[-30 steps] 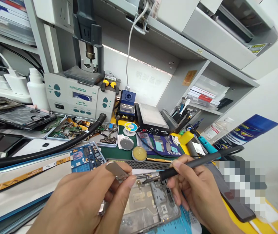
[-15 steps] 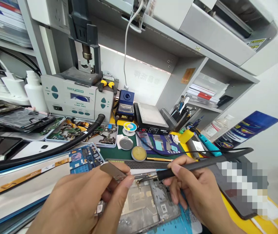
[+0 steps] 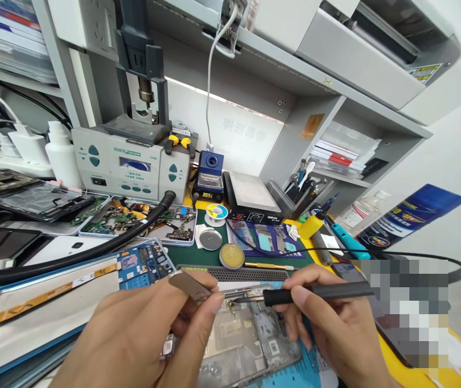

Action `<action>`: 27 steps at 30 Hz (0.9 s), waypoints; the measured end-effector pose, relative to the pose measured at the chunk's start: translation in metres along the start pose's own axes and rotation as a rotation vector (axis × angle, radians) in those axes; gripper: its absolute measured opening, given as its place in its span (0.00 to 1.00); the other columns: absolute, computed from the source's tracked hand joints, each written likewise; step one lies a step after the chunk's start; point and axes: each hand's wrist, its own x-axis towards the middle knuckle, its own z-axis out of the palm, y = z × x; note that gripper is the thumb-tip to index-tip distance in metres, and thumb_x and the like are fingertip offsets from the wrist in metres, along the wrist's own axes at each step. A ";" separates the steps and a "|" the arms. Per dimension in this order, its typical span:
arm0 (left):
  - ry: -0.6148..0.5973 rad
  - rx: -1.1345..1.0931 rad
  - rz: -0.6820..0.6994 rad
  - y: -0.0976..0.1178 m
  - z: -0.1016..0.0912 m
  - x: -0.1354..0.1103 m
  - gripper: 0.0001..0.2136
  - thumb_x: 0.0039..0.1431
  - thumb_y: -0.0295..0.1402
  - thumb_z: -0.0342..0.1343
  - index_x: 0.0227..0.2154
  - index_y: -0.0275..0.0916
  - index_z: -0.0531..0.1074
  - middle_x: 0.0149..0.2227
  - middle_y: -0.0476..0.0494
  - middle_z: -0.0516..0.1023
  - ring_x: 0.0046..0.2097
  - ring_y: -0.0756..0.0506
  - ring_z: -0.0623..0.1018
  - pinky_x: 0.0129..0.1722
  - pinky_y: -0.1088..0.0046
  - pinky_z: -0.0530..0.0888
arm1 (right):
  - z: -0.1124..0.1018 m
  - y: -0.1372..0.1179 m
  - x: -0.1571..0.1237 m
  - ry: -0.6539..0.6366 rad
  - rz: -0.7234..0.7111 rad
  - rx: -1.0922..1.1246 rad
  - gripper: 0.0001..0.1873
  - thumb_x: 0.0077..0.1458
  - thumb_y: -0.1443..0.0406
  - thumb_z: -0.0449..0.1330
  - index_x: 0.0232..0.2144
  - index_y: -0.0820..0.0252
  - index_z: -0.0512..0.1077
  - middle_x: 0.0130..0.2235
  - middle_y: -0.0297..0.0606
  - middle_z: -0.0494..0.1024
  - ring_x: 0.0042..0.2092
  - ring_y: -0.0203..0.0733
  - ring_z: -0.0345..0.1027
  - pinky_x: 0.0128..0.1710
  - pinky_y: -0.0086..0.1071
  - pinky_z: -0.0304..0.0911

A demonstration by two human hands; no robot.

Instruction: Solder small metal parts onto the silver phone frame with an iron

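Note:
My left hand (image 3: 133,328) is closed around flat metal tweezers (image 3: 188,284), whose tips point right over a phone frame (image 3: 234,337). Between the thumb and fingers of my right hand (image 3: 327,318) is a soldering iron (image 3: 276,297) with a black grip and cable. Its thin tip reaches left to a small gold-coloured part (image 3: 230,304) near the frame's upper edge, close to the tweezers' tips. Whether tip and part touch is too small to tell. The frame lies on a blue mat (image 3: 290,374), and my left hand covers its left side.
A hot-air station (image 3: 125,164) with a black hose (image 3: 133,231) stands at the back left, beside a tray of circuit boards (image 3: 181,229). Behind my hands are an open tin of yellowish paste (image 3: 232,256), a solder spool (image 3: 216,213) and a hot plate (image 3: 252,194).
The soldering iron's handle has swung down to nearly level, and its cable now loops farther right. Its tip and the tweezers stay at about the same spot over the frame.

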 end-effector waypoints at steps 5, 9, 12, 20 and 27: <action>0.011 -0.024 0.015 0.000 0.001 0.000 0.07 0.81 0.41 0.54 0.46 0.53 0.77 0.35 0.61 0.90 0.25 0.49 0.88 0.25 0.76 0.82 | 0.005 -0.004 -0.004 0.006 -0.045 -0.056 0.20 0.56 0.49 0.82 0.32 0.58 0.85 0.17 0.34 0.79 0.20 0.34 0.65 0.21 0.26 0.56; 0.012 -0.030 0.008 0.001 0.001 -0.002 0.07 0.81 0.41 0.54 0.46 0.53 0.77 0.35 0.61 0.90 0.25 0.48 0.88 0.23 0.75 0.82 | 0.011 -0.011 -0.008 0.037 -0.084 -0.089 0.15 0.54 0.54 0.83 0.29 0.56 0.86 0.18 0.32 0.78 0.20 0.34 0.65 0.23 0.28 0.61; 0.014 -0.018 -0.003 0.001 0.001 -0.003 0.08 0.81 0.42 0.53 0.46 0.54 0.78 0.36 0.61 0.91 0.26 0.47 0.88 0.25 0.73 0.83 | 0.013 -0.014 -0.010 0.044 -0.095 -0.116 0.12 0.53 0.58 0.83 0.29 0.55 0.87 0.20 0.31 0.79 0.20 0.33 0.66 0.23 0.27 0.62; -0.006 -0.007 -0.023 0.001 -0.001 -0.004 0.07 0.81 0.42 0.54 0.48 0.54 0.78 0.35 0.61 0.91 0.26 0.47 0.88 0.25 0.72 0.84 | 0.013 -0.016 -0.012 0.047 -0.118 -0.148 0.08 0.52 0.61 0.82 0.29 0.54 0.88 0.22 0.32 0.79 0.21 0.33 0.69 0.24 0.26 0.65; -0.009 0.004 -0.036 0.001 0.000 -0.004 0.06 0.80 0.43 0.55 0.48 0.55 0.78 0.36 0.61 0.91 0.27 0.46 0.89 0.27 0.71 0.86 | 0.012 -0.013 -0.014 0.028 -0.165 -0.165 0.04 0.55 0.63 0.79 0.30 0.50 0.88 0.23 0.30 0.79 0.22 0.33 0.70 0.25 0.25 0.67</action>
